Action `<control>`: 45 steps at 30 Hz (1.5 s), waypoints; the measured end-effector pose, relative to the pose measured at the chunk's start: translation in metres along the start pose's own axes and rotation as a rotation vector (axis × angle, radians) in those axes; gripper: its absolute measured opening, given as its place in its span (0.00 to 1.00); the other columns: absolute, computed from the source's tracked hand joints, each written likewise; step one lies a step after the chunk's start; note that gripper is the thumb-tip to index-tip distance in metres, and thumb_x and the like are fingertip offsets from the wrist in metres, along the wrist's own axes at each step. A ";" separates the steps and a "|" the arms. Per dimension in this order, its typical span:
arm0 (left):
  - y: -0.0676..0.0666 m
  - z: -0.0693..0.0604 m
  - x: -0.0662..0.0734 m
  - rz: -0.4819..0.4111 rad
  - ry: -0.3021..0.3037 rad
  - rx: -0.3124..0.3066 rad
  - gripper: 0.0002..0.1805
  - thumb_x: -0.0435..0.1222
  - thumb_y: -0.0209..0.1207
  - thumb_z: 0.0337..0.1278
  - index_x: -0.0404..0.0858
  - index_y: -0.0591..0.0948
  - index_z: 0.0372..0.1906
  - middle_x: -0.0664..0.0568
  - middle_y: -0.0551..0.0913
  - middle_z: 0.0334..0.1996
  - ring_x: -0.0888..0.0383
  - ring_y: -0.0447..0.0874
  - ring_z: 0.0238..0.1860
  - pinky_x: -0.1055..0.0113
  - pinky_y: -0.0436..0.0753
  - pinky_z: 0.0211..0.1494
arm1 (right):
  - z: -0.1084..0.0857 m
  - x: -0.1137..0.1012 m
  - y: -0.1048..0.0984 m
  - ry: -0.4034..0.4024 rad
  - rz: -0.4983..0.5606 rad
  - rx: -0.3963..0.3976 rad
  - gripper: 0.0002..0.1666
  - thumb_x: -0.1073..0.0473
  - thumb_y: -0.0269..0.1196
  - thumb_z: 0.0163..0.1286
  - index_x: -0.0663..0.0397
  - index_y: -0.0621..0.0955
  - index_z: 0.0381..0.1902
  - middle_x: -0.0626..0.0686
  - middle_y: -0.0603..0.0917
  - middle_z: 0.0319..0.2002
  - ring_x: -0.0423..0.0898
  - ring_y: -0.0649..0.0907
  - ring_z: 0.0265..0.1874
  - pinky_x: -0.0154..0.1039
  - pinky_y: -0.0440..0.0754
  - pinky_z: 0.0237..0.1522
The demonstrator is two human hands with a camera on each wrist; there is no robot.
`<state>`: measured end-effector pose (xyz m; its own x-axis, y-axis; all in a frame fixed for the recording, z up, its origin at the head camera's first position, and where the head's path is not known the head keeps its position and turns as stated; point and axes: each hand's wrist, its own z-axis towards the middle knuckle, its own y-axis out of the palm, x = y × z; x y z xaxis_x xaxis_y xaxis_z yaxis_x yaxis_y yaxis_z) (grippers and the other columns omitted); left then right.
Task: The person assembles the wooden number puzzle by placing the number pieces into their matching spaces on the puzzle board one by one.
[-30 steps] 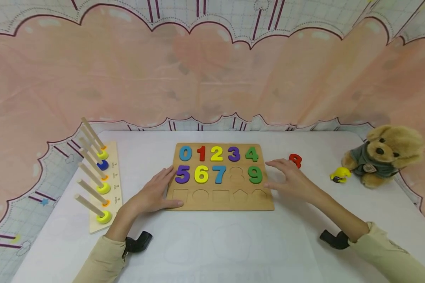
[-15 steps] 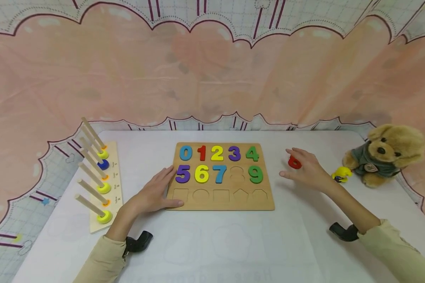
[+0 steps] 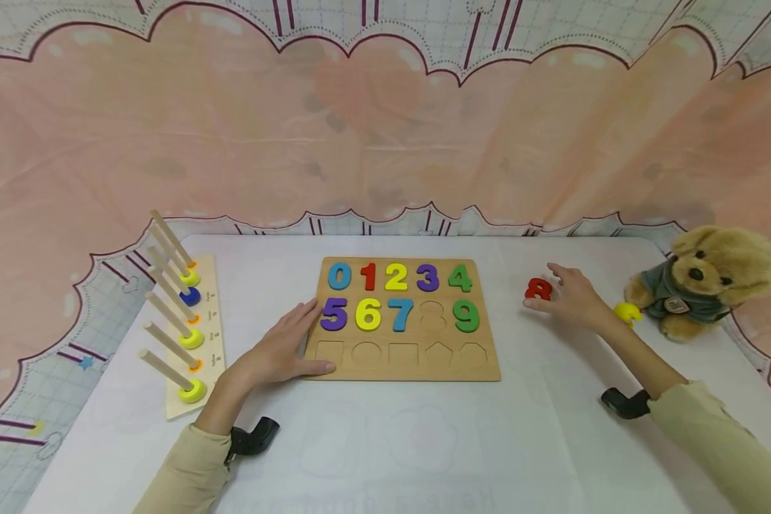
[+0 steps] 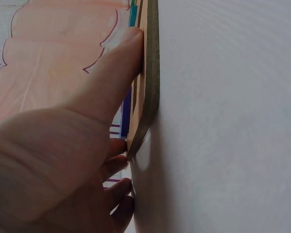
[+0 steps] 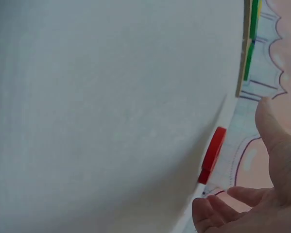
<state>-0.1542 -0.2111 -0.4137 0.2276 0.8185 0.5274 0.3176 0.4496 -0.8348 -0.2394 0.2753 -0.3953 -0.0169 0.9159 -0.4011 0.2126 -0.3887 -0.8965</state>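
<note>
A wooden number puzzle board [image 3: 398, 373] lies flat at the middle of the table. Coloured digits 0 to 7 and 9 sit in its upper two rows; the eight-shaped recess [image 3: 433, 314] and the bottom row of shape recesses hold nothing. My left hand [image 3: 276, 350] rests at the board's left edge, thumb on its front corner, fingers along the side. To the right of the board a red number 8 [image 3: 538, 288] lies on the table. My right hand [image 3: 575, 303] hovers beside it, thumb and fingers spread apart; the right wrist view shows a gap between them and the red 8 [image 5: 213, 154].
A peg stand [image 3: 215, 343] with several upright pegs and yellow, blue and orange rings stands at the left. On the right sits a teddy bear [image 3: 677, 293] in a green top. A small yellow toy [image 3: 628, 313] is partly hidden behind my right wrist.
My right hand has moved right, from the board's right edge, past over the red 8 to its right side. The left hand stays in place on the board.
</note>
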 end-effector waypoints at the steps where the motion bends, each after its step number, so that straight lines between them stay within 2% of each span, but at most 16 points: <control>1: 0.000 0.000 0.000 0.000 0.001 0.000 0.59 0.57 0.68 0.47 0.36 0.51 0.77 0.39 0.48 0.78 0.36 0.43 0.77 0.37 0.52 0.75 | 0.001 0.003 0.001 0.006 0.017 -0.005 0.64 0.33 0.65 0.58 0.70 0.51 0.74 0.79 0.57 0.66 0.72 0.63 0.63 0.71 0.69 0.60; 6: 0.001 0.001 0.000 0.002 0.007 0.000 0.58 0.57 0.68 0.47 0.36 0.51 0.77 0.39 0.48 0.78 0.36 0.43 0.77 0.37 0.52 0.75 | 0.006 0.012 0.003 0.050 0.092 -0.039 0.62 0.33 0.65 0.60 0.70 0.53 0.73 0.77 0.61 0.64 0.69 0.64 0.63 0.68 0.68 0.63; 10: 0.000 0.001 0.000 0.010 0.008 0.005 0.58 0.57 0.68 0.47 0.36 0.51 0.77 0.39 0.48 0.78 0.36 0.44 0.77 0.37 0.52 0.75 | 0.007 0.014 0.004 0.064 0.117 -0.063 0.60 0.34 0.65 0.60 0.69 0.55 0.73 0.76 0.59 0.65 0.69 0.62 0.64 0.68 0.67 0.64; 17: -0.002 0.002 0.000 0.024 0.014 0.007 0.58 0.57 0.68 0.47 0.35 0.51 0.76 0.39 0.48 0.78 0.36 0.43 0.77 0.37 0.52 0.75 | 0.005 0.014 0.002 0.040 0.134 -0.093 0.57 0.36 0.64 0.62 0.68 0.56 0.73 0.77 0.54 0.66 0.71 0.59 0.65 0.70 0.64 0.64; 21: -0.003 0.002 0.000 0.016 0.015 0.008 0.58 0.58 0.68 0.47 0.35 0.51 0.76 0.39 0.48 0.78 0.36 0.44 0.77 0.37 0.52 0.75 | 0.005 0.014 0.001 0.057 0.161 -0.110 0.56 0.36 0.64 0.62 0.67 0.56 0.73 0.77 0.52 0.67 0.71 0.57 0.65 0.71 0.63 0.64; 27: 0.000 0.003 0.000 0.001 0.006 -0.004 0.58 0.58 0.67 0.47 0.36 0.51 0.77 0.39 0.47 0.78 0.36 0.43 0.77 0.37 0.51 0.75 | 0.006 0.017 0.001 0.093 0.166 -0.118 0.54 0.36 0.64 0.62 0.64 0.58 0.73 0.75 0.52 0.67 0.70 0.58 0.64 0.71 0.64 0.64; 32: 0.001 0.001 0.000 0.005 -0.004 -0.005 0.58 0.57 0.68 0.47 0.35 0.52 0.76 0.39 0.48 0.78 0.36 0.44 0.77 0.36 0.52 0.75 | 0.008 0.017 0.003 0.070 0.182 -0.118 0.50 0.39 0.64 0.63 0.64 0.60 0.71 0.74 0.53 0.66 0.70 0.59 0.63 0.70 0.65 0.63; 39: 0.000 0.001 0.001 0.013 0.000 0.000 0.58 0.57 0.68 0.47 0.35 0.51 0.76 0.39 0.48 0.78 0.36 0.44 0.77 0.37 0.53 0.75 | 0.008 0.014 0.002 0.055 0.144 -0.104 0.47 0.42 0.64 0.65 0.64 0.61 0.71 0.74 0.55 0.64 0.69 0.62 0.62 0.68 0.69 0.62; 45: -0.002 0.001 0.002 0.014 0.013 0.004 0.58 0.57 0.68 0.47 0.34 0.52 0.76 0.38 0.48 0.77 0.35 0.44 0.77 0.36 0.52 0.75 | 0.011 0.012 -0.001 0.001 0.037 -0.068 0.46 0.43 0.66 0.62 0.69 0.66 0.68 0.75 0.61 0.61 0.70 0.67 0.58 0.65 0.75 0.58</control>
<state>-0.1549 -0.2100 -0.4108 0.2434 0.8201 0.5179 0.3111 0.4398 -0.8425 -0.2504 0.2857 -0.4012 -0.0068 0.9013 -0.4330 0.2789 -0.4141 -0.8664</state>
